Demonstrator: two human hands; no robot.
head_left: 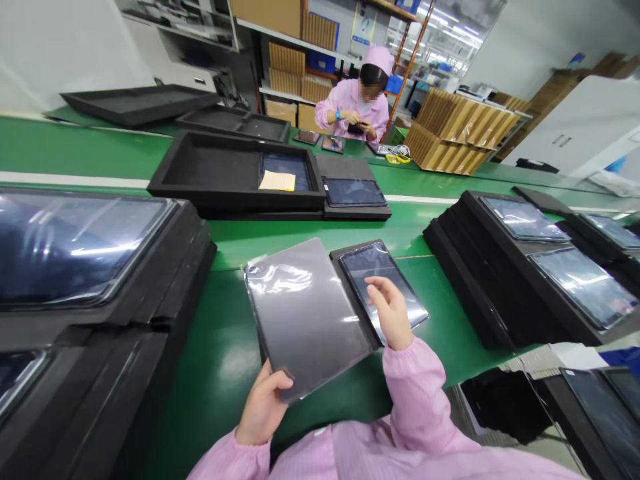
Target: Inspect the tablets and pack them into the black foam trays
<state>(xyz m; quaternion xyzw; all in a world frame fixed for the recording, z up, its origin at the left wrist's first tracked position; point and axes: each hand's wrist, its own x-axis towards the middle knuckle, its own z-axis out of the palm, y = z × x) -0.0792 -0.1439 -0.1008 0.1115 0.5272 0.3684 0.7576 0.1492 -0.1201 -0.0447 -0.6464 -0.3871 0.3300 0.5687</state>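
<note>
Head view: our left hand (263, 403) pinches the film-wrapped grey tablet (307, 313), back up at six o'clock, by its seven-o'clock corner; our right hand (393, 317), fingers loosely bent and holding nothing we can see, is over the screen-up tablet (363, 263) at four o'clock, contact unclear; we judge a light edge grip best, fingertips off the screen and the film unwrinkled
</note>
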